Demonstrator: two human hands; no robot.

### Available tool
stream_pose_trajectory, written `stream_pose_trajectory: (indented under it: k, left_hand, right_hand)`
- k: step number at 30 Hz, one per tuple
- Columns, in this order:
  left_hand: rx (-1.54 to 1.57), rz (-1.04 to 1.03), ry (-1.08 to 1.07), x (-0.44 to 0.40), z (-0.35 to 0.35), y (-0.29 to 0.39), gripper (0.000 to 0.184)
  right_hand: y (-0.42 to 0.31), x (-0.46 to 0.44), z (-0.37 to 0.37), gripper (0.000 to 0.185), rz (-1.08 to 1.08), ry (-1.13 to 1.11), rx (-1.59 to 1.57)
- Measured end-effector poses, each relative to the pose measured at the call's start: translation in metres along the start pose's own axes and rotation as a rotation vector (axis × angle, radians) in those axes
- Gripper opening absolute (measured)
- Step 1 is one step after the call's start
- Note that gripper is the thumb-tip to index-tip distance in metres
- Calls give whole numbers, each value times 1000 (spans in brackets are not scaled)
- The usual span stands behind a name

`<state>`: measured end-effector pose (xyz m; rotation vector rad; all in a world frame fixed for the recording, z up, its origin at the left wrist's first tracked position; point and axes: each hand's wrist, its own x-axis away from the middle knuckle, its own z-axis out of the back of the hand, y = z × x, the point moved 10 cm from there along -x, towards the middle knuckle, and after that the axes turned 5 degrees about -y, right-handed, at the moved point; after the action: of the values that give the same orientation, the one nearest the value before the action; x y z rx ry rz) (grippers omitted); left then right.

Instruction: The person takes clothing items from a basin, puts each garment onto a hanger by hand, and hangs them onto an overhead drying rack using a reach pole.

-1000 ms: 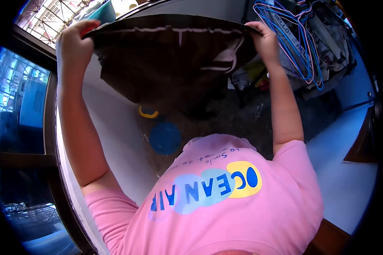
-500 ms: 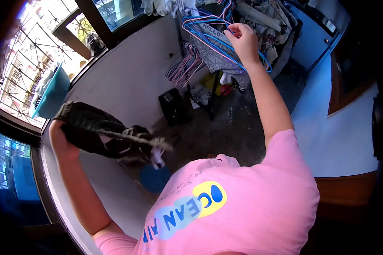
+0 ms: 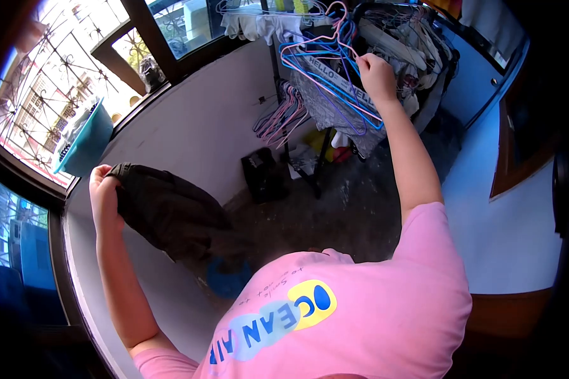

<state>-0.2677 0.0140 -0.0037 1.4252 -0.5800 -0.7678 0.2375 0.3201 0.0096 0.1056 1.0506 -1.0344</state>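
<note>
My left hand (image 3: 104,196) is closed around the top edge of a dark garment (image 3: 171,208), which hangs slanting down to the right, its lower end blurred. Ahead on the right, my right hand (image 3: 379,79) pinches a clothes hanger near its neck. That hanger is in a bunch of pink, blue and purple hangers (image 3: 327,50) that hang by their hooks in front of a grey patterned cloth (image 3: 322,95) with "HELLO" lettering. Which single hanger the fingers grip is hard to make out.
A teal basin (image 3: 88,142) of laundry stands at the barred window on the left. More hangers (image 3: 284,114) hang by the wall. Packed clothes (image 3: 404,57) fill the rack. A black box (image 3: 262,177) and a blue round container (image 3: 229,278) are on the floor.
The dark garment has swung and turned, so its drawstring and pale parts no longer show. My right fingers stay at the hangers, now lower beside their necks. The view has shifted slightly.
</note>
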Motion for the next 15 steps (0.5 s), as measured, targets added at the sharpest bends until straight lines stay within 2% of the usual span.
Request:
stream_pose_trajectory:
  k: [2, 7, 11, 14, 15]
  left_hand:
    - [-147, -52, -6, -1, -2, 6, 19]
    - [-241, -39, -70, -7, -13, -4, 15]
    - [-212, 9, -93, -3, -22, -5, 15]
    - [-145, -13, -58, -8, -14, -12, 14]
    - [-233, -69, -57, -11, -14, -8, 14]
  right_hand:
    - [-11, 1, 2, 25, -23, -41, -64]
    - [-15, 25, -16, 27, -77, -147, -195]
    - [-24, 55, -28, 27, -79, -261, -214]
    - [-31, 87, -45, 31, -104, -407, -270]
    - [-38, 97, -42, 32, -86, -371, -277]
